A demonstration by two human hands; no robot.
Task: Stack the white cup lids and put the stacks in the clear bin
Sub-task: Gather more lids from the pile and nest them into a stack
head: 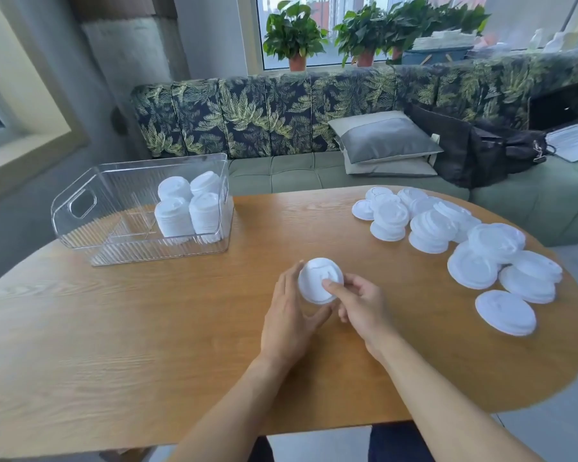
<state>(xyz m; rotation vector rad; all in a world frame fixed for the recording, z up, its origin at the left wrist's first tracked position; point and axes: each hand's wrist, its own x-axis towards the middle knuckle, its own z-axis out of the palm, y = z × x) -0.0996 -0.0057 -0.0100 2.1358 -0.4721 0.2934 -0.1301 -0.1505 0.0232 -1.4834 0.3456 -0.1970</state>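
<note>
On the left of the table (131, 345), the bin (80, 181) holds four stacks of lids (191, 211) at its right end. At the middle, the left hand (291, 315) cups a lid (316, 285) from the side while the right hand (364, 308) pinches its near edge. To the right, loose lids (464, 248) lie heaped on the tabletop.
</note>
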